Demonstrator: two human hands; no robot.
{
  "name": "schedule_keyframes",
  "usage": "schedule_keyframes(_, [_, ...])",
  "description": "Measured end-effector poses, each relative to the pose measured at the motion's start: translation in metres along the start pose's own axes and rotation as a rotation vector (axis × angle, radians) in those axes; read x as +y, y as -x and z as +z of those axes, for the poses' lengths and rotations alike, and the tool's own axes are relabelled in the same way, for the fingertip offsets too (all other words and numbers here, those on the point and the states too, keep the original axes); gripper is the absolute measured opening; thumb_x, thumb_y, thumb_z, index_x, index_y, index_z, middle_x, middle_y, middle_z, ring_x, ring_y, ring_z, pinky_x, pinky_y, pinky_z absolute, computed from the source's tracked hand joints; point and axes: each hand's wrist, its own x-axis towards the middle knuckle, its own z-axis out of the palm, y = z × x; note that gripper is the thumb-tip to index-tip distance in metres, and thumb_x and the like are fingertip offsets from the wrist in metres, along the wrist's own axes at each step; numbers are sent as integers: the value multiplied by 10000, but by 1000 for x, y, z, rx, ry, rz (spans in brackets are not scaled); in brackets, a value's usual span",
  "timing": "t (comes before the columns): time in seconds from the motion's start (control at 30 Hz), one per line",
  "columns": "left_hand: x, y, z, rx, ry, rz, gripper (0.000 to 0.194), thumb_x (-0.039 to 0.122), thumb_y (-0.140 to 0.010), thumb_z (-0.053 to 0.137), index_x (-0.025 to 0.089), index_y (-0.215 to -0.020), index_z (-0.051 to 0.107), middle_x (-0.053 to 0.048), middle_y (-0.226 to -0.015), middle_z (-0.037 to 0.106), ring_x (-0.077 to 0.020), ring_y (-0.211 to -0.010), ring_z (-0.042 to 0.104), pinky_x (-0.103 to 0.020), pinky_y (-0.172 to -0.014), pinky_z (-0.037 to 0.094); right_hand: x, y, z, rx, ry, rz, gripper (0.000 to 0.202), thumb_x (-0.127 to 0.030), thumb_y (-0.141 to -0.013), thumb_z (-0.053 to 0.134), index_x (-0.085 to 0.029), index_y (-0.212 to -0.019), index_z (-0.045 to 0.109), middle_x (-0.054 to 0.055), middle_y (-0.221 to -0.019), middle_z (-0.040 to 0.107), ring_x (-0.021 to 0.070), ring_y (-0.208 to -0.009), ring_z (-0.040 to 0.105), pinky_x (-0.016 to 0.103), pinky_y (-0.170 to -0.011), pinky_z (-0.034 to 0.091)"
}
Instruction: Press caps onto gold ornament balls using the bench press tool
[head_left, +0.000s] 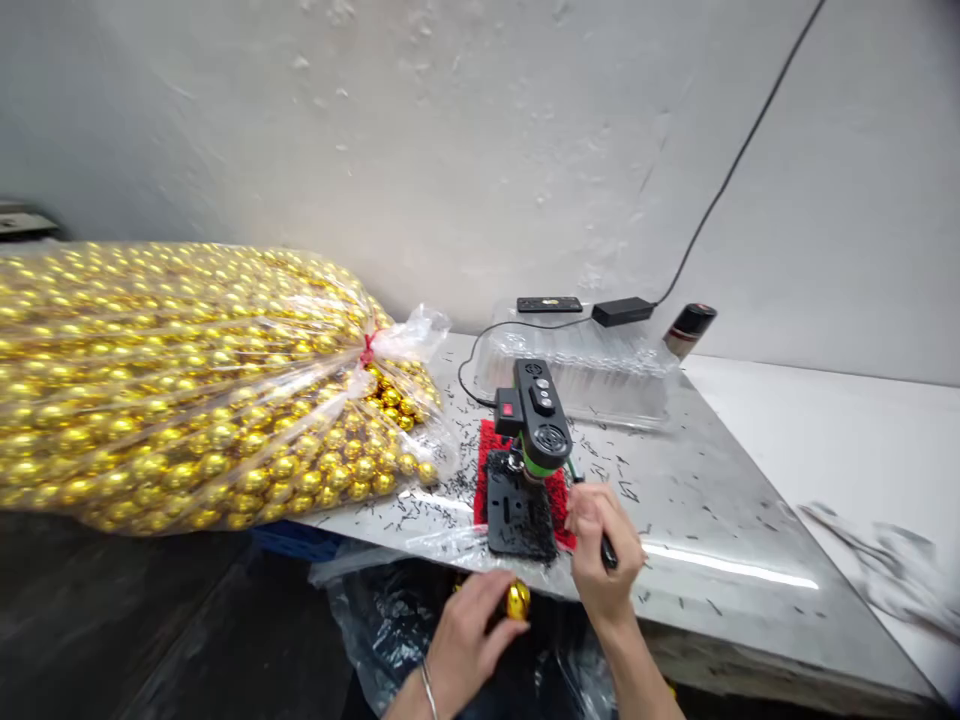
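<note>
My left hand (474,632) pinches a shiny gold ball (517,600) between thumb and fingertips, just below the front edge of the metal table (697,500). My right hand (606,548) is wrapped round the black handle (608,552) of a thin tool whose greenish shaft points up and away. Whether that shaft joins the machine, I cannot tell. Close by on the left stands a small black machine (544,415) with vents, buttons and a green ring, above a black slotted base plate (517,510). Beneath it lies a red mat (491,440).
A big clear bag of gold balls (187,390), tied with red, fills the left side. Behind the machine are a clear plastic tray (585,375), a power adapter (622,311) with its cable and a dark can (690,330). Small black scraps litter the table. Plastic sheeting (382,620) hangs below.
</note>
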Motion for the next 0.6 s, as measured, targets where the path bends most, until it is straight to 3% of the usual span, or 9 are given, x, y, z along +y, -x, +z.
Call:
schedule_keyframes(0.07, [-8,24,3,-54,-13,-11,519,334,-823,653,320,-1327,528,-93,-1214,660,-241,-1046,661,-343,-907,558,4,5,3,33,0,2,230,-94,-885,423,-192,-682,467,3,-661,494,129,-620,481,283,-569,375])
schedule_keyframes(0.13, [-16,34,2,-58,1,-48,559,366,-804,671,332,-1339,513,-100,-1242,643,-216,-884,707,-303,-789,602,7,8,5,59,1,19,241,-100,-885,427,-195,-666,464,3,-649,496,134,-614,486,288,-568,376])
schedule_keyframes(0.23, [-23,17,-16,63,2,-60,401,327,-855,608,313,-1256,591,-82,-1111,701,-187,-761,705,-303,-726,606,8,10,6,67,-4,20,257,-95,-879,434,-196,-644,451,4,-647,498,135,-617,492,291,-574,382])
schedule_keyframes(0.3, [-24,-15,-41,206,-56,-39,273,263,-890,542,283,-1132,669,-76,-1012,724,-225,-904,692,-374,-854,570,9,11,6,65,-6,8,250,-89,-874,437,-197,-649,458,4,-648,501,136,-619,495,292,-576,388])
schedule_keyframes(0.4, [-31,-80,-91,415,-204,-90,207,247,-885,535,250,-1017,694,-88,-1025,708,-260,-1002,647,-457,-953,499,11,11,7,65,-4,-10,241,-83,-868,441,-196,-657,467,7,-654,509,137,-624,501,287,-563,388])
schedule_keyframes(0.5, [-47,-145,-133,442,-316,-157,175,223,-851,575,194,-988,680,-140,-1096,655,-314,-1111,566,-502,-1003,418,12,12,7,59,-6,-28,228,-74,-867,434,-194,-676,471,8,-664,507,136,-632,501,277,-550,382])
schedule_keyframes(0.6, [-69,-190,-149,406,-332,-217,167,212,-819,638,147,-971,662,-140,-1047,640,-310,-1086,568,-487,-968,432,12,13,8,52,-15,-20,216,-69,-870,424,-193,-699,472,6,-666,493,133,-628,489,273,-546,379])
